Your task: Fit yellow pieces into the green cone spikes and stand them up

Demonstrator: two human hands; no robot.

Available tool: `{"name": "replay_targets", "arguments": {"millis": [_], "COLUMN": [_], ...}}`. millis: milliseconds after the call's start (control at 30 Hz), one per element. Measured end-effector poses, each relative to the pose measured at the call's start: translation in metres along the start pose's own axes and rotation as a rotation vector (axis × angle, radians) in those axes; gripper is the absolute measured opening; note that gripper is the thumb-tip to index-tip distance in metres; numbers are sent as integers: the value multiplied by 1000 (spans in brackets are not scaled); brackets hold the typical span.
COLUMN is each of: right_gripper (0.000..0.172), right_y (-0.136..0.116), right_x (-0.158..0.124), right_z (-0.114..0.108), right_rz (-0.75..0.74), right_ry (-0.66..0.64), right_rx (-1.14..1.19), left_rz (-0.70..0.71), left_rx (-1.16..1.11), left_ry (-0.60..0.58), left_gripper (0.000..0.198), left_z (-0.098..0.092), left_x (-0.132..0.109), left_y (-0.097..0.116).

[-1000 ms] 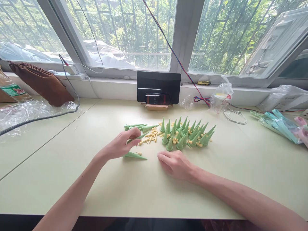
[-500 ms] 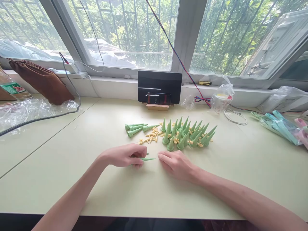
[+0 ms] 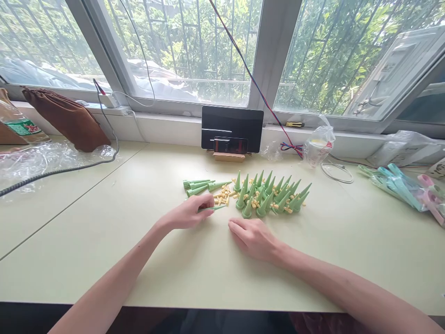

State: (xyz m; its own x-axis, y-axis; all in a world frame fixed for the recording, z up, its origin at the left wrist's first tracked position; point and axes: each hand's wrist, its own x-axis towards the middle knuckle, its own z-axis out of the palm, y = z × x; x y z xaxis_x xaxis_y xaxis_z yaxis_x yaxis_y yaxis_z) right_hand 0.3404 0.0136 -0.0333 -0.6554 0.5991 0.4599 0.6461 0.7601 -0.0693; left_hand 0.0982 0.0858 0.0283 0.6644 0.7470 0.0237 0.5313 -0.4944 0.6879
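Left hand (image 3: 191, 213) is closed around a green cone (image 3: 217, 208), held left of the standing cones (image 3: 268, 201). Just left of those cones, yellow pieces (image 3: 222, 200) could be scattered if brushed by that hand. Nearer than those cones, the right hand (image 3: 253, 237) is rested, its grip hidden.

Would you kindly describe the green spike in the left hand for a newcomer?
On the pale table, find the left hand, beside the yellow pieces. The green spike pokes from its grip, tip pointing right. Unlike the clustered spikes farther right and lying spikes behind, this one is hand-held.
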Motion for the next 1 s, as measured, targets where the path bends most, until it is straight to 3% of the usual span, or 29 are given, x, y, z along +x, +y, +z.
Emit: {"name": "replay_targets", "arguments": {"millis": [167,367,467,533,767,1000], "right_gripper": [24,60,55,44,31,23], "right_y": [-10,-22,-24,-24,-23,-17], "right_x": [13,47,57,56,30,4], "right_z": [0,-1,1,4,4,0], "right_rz": [130,323,400,411,288,183], "right_ry": [-72,-222,-318,-304,-101,65], "right_rx": [-48,-111,-119,-103,-20,164], "left_rz": [9,47,4,-54,-44,-14], "left_rx": [-214,-596,-632,-580,-325,-339], "left_ry": [274,555,561,561,595,445], "left_gripper": [24,28,28,28,21,19], "left_z": [11,27,37,44,60,70], "left_x": [8,14,12,9,7,1], "left_y": [-3,21,32,34,25,11]}}
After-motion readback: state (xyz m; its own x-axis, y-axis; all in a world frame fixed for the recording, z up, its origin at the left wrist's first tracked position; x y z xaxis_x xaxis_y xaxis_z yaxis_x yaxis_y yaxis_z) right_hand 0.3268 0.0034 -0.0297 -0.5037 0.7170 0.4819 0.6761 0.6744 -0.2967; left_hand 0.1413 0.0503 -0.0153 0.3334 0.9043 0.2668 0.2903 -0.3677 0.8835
